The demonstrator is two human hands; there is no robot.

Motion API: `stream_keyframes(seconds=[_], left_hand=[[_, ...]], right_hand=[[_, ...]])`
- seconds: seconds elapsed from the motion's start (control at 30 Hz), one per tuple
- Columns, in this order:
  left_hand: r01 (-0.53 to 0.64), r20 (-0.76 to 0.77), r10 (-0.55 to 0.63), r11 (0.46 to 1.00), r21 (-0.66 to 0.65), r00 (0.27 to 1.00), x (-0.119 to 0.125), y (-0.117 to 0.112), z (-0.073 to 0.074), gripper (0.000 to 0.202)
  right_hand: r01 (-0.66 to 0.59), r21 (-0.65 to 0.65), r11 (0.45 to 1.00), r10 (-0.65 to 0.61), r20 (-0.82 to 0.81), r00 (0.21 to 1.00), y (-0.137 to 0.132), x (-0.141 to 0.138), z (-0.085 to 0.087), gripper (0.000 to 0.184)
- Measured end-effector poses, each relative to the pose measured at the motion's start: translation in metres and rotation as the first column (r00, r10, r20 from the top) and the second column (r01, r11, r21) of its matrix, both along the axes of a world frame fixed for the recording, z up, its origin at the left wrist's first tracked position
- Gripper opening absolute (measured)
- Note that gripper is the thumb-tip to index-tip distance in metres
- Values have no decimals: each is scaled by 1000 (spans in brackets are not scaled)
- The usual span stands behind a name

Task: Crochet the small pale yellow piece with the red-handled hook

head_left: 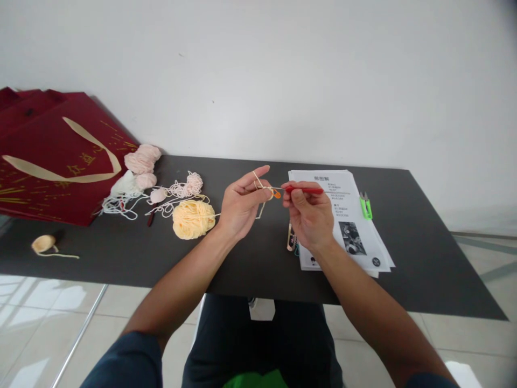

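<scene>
My left hand (238, 207) pinches a small piece of pale yellow yarn work (270, 193), mostly hidden by the thumb. A strand loops round its raised index finger, and a short tail hangs below. An orange stitch marker (277, 194) sits at the work beside the thumb tip. My right hand (313, 218) grips a crochet hook by its red handle (309, 190); the thin metal shaft points left and reaches the yarn at my left fingers. Behind my left wrist lies a yellow yarn ball (193, 220), its strand running to that hand.
Printed sheets (329, 215) lie under my right hand, with green thread snips (365, 206) on their right edge. Pink yarn (142, 159), white yarn (124, 186) and a dark red bag (60, 161) are at the left. A small cream crocheted piece (43, 243) rests near the front left edge.
</scene>
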State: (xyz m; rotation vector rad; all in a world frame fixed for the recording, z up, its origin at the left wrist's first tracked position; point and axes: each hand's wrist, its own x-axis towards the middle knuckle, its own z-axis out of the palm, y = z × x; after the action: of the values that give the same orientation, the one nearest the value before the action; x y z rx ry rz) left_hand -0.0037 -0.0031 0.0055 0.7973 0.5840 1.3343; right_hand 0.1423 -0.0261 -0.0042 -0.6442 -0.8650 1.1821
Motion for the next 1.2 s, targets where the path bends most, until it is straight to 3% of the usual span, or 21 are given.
stream_keyframes(seconds=[0.47,1.0,1.2], left_hand=[[-75,-124,85,994,80,989,-5,2,0,44],[115,-127,-106,991,65,986,-14,3,4,33],[191,-66,-188,981,42,980,-15,4,3,24]], right_hand=[[100,147,984,-114,87,990,-1,6,3,13],[-3,208,978,-22,115,993,-2,12,6,12],[-80,58,995,78,31,996,-2,12,9,16]])
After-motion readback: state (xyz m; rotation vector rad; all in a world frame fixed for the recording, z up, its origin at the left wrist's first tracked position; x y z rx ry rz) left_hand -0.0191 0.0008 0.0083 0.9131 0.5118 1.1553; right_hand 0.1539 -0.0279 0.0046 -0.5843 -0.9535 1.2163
